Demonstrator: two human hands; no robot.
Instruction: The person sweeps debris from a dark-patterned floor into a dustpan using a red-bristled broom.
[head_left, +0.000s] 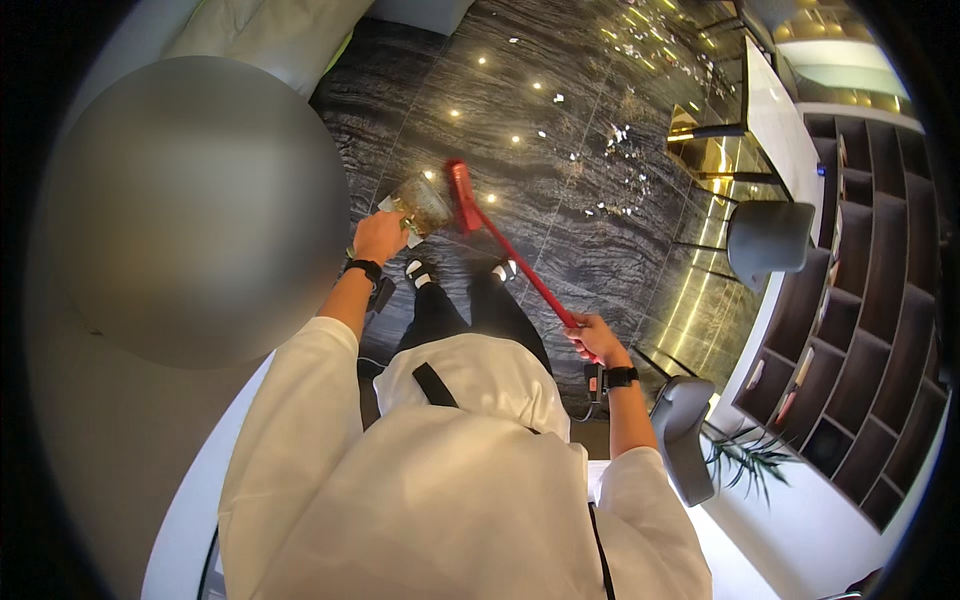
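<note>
My right hand (596, 339) grips the handle end of a red long-handled broom (529, 274). Its brush head (463, 196) is down by the dark stone-patterned floor, ahead of my feet. In my left hand (381, 236) is a see-through, brownish pan-like container (421, 206), partly covered by the fingers. Motion blur hides its exact kind and contents. The brush head is just right of this container; whether they touch I cannot tell. Scraps of white litter (619, 135) and fine crumbs lie scattered on the floor, farther off to the right.
A white-topped table (776, 112) is at the upper right, with a grey chair (772, 232) beside it. Another grey chair (682, 427) stands near my right elbow. Dark shelving (855, 315) and a potted plant's leaves (750, 454) are beyond. A blurred disc masks the left side.
</note>
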